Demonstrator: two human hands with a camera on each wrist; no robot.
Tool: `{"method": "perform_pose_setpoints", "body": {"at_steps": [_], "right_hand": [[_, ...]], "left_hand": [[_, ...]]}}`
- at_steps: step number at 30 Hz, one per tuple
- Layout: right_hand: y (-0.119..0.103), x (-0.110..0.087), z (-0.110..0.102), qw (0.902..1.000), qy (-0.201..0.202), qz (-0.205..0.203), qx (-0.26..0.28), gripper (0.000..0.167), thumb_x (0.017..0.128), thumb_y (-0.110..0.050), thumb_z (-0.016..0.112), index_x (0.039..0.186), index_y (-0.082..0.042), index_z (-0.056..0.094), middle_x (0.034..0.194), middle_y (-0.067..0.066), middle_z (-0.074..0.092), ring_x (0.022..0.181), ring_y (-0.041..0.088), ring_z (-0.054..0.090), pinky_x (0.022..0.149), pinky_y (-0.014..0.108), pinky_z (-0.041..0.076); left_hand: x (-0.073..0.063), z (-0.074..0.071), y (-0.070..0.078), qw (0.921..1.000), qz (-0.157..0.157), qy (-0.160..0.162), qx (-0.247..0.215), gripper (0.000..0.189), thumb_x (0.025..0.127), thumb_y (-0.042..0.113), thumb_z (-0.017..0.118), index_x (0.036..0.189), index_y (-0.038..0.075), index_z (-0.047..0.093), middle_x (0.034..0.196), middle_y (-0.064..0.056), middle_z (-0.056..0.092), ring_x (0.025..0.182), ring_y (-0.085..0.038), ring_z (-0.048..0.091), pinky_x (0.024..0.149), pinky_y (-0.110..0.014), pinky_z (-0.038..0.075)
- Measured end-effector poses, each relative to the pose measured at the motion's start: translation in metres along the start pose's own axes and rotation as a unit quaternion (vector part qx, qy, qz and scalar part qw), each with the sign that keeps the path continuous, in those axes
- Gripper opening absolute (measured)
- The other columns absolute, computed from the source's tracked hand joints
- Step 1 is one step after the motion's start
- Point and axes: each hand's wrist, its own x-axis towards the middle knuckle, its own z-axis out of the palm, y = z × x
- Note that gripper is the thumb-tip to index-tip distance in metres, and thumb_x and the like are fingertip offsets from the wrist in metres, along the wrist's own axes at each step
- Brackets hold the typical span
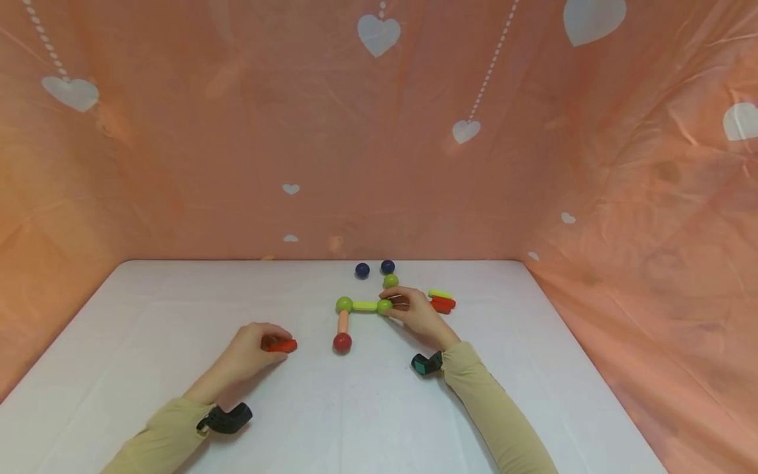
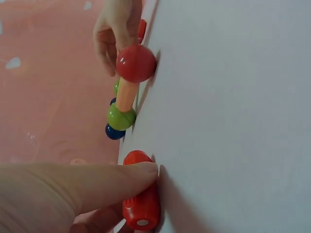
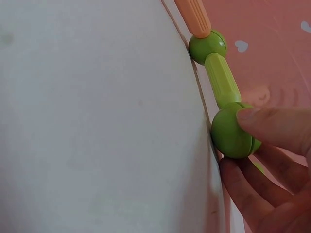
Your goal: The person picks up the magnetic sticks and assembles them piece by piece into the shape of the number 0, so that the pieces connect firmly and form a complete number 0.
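My left hand (image 1: pixel 247 349) pinches a red toy rod (image 2: pixel 145 206) between thumb and fingers, low over the white table. A pale metal-looking disc shows at the rod's near end in the left wrist view. With thumb and fingers, my right hand (image 1: pixel 422 317) grips a green ball (image 3: pixel 232 132). That ball meets one end of a lime-green rod (image 1: pixel 364 306), whose other end joins a second green ball (image 1: pixel 344 304). From there an orange rod (image 1: pixel 343 322) runs toward me to a red ball (image 1: pixel 342 342), making an L shape.
Two dark blue balls (image 1: pixel 362 270) lie near the table's back edge. Another green ball (image 1: pixel 391 281) sits just beyond my right hand. Right of that hand lie a lime rod (image 1: pixel 440 293) and red rods (image 1: pixel 443 305). An orange curtain (image 1: pixel 237 164) hangs behind the table (image 1: pixel 355 421).
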Motion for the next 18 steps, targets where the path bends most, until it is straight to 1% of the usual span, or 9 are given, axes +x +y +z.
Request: {"method": "perform_pose_setpoints", "body": {"at_steps": [2,5,7,9,11,13,14,16,18], "right_hand": [[0.0,0.0,0.0,1.0,0.0,0.001,0.003,0.034,0.087,-0.004,0.069,0.121,-0.004,0.062,0.119,0.005,0.061,0.109,0.023,0.06,0.094,0.033,0.048],[0.001,0.001,0.0,1.0,0.0,0.001,0.004,0.034,0.087,-0.004,0.069,0.121,-0.005,0.062,0.119,0.005,0.061,0.109,0.022,0.06,0.094,0.032,0.048],[0.002,0.0,0.0,1.0,0.0,-0.001,0.002,0.034,0.087,-0.004,0.069,0.121,-0.005,0.062,0.119,0.005,0.061,0.109,0.022,0.06,0.094,0.033,0.048],[0.003,0.0,-0.001,1.0,0.001,-0.005,0.001,0.034,0.087,-0.004,0.069,0.12,-0.005,0.062,0.118,0.004,0.061,0.109,0.022,0.06,0.094,0.033,0.048],[0.003,0.0,-0.001,1.0,0.002,-0.01,0.002,0.034,0.087,-0.004,0.069,0.12,-0.004,0.062,0.118,0.005,0.062,0.108,0.023,0.06,0.094,0.034,0.048],[0.004,0.0,-0.001,0.9999,0.002,-0.013,0.004,0.034,0.087,-0.004,0.07,0.12,-0.004,0.062,0.117,0.006,0.062,0.108,0.023,0.06,0.094,0.034,0.048],[0.004,0.0,-0.001,0.9999,0.003,-0.015,0.005,0.034,0.087,-0.004,0.07,0.12,-0.004,0.062,0.117,0.006,0.062,0.108,0.024,0.06,0.094,0.035,0.048],[0.005,0.0,-0.001,0.9999,0.003,-0.013,0.004,0.034,0.087,-0.004,0.069,0.12,-0.004,0.062,0.117,0.006,0.062,0.108,0.023,0.06,0.094,0.035,0.048],[0.005,0.0,-0.001,0.9999,0.004,-0.011,0.004,0.033,0.087,-0.005,0.069,0.12,-0.005,0.062,0.117,0.005,0.062,0.108,0.023,0.06,0.094,0.035,0.048]], "left_hand": [[-0.001,0.002,0.004,1.0,-0.004,0.0,0.002,0.023,0.075,0.001,0.077,0.097,0.0,0.071,0.086,-0.002,0.066,0.076,-0.016,0.056,0.067,-0.029,0.049],[-0.001,0.005,0.012,0.9994,-0.033,-0.004,-0.012,0.023,0.077,0.005,0.077,0.098,0.0,0.071,0.083,-0.001,0.065,0.074,-0.015,0.055,0.064,-0.027,0.049],[-0.001,0.008,0.018,0.9971,-0.062,-0.01,-0.042,0.025,0.078,0.007,0.077,0.1,-0.001,0.07,0.083,-0.001,0.065,0.073,-0.015,0.056,0.063,-0.026,0.05],[-0.001,0.012,0.024,0.99,-0.101,-0.022,-0.096,0.027,0.079,0.009,0.077,0.103,-0.003,0.069,0.085,-0.004,0.067,0.074,-0.015,0.059,0.063,-0.026,0.052],[0.0,0.016,0.03,0.9766,-0.14,-0.037,-0.159,0.031,0.082,0.01,0.076,0.106,-0.006,0.067,0.089,-0.007,0.068,0.076,-0.016,0.062,0.065,-0.028,0.055],[0.0,0.021,0.036,0.9574,-0.178,-0.05,-0.222,0.034,0.084,0.009,0.073,0.111,-0.009,0.063,0.092,-0.01,0.068,0.078,-0.018,0.064,0.068,-0.03,0.056],[-0.001,0.023,0.038,0.9485,-0.189,-0.057,-0.248,0.035,0.086,0.008,0.071,0.114,-0.011,0.061,0.094,-0.011,0.068,0.079,-0.018,0.064,0.071,-0.031,0.056],[-0.002,0.027,0.043,0.9335,-0.202,-0.07,-0.288,0.036,0.088,0.007,0.068,0.117,-0.013,0.058,0.096,-0.013,0.066,0.081,-0.019,0.065,0.073,-0.033,0.057],[-0.003,0.03,0.048,0.919,-0.205,-0.082,-0.326,0.038,0.09,0.004,0.065,0.12,-0.015,0.053,0.097,-0.014,0.064,0.083,-0.02,0.065,0.076,-0.035,0.056]]}}
